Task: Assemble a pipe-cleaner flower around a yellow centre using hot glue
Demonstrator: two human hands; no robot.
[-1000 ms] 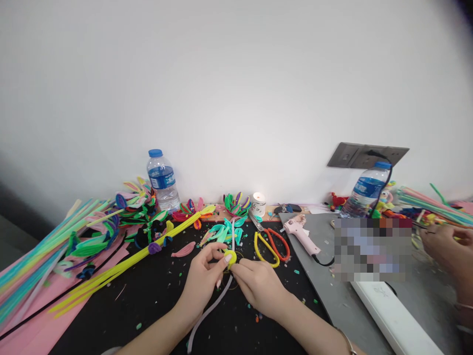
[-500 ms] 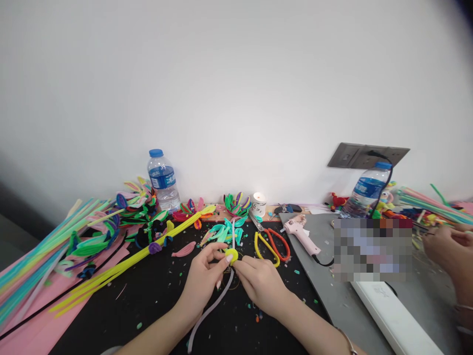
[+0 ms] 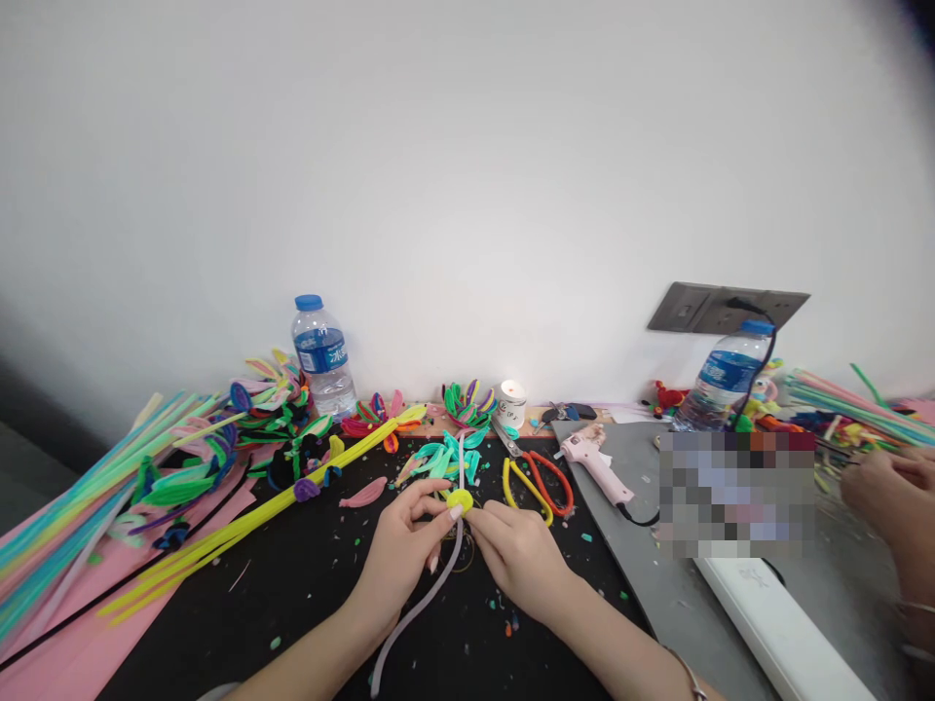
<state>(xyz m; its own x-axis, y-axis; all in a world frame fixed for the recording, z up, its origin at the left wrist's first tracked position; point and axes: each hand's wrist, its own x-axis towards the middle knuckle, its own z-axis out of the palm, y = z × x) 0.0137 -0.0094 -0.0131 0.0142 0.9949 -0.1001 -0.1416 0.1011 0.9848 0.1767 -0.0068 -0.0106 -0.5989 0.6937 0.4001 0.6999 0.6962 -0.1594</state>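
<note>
Thumb and fingers of my left hand (image 3: 409, 534) pinch a small yellow fuzzy coil (image 3: 460, 500), which looks like wound pipe cleaner. My right hand (image 3: 520, 557) is closed at the coil's right edge, its fingertips pressed together against it. A pale lilac pipe cleaner (image 3: 418, 611) runs from above the coil down toward me in a curve; whether it passes through or behind the coil is hidden. Just beyond my hands lie turquoise pipe-cleaner petals (image 3: 445, 456) and a single pink petal (image 3: 363, 493). Scissors (image 3: 542, 487) with red and yellow handles rest right of them.
Bundles of pipe cleaners (image 3: 80, 506) and a long yellow bunch (image 3: 270, 508) fill the left. A water bottle (image 3: 323, 360), a white cup (image 3: 511, 404), a pink glue gun (image 3: 597, 467) and a white power strip (image 3: 781, 623) stand or lie around. Another person's hand (image 3: 880, 497) is far right.
The yellow coil has tilted slightly and now looks flatter. My right fingertips have shifted a little to the right; my left hand stays nearly still.
</note>
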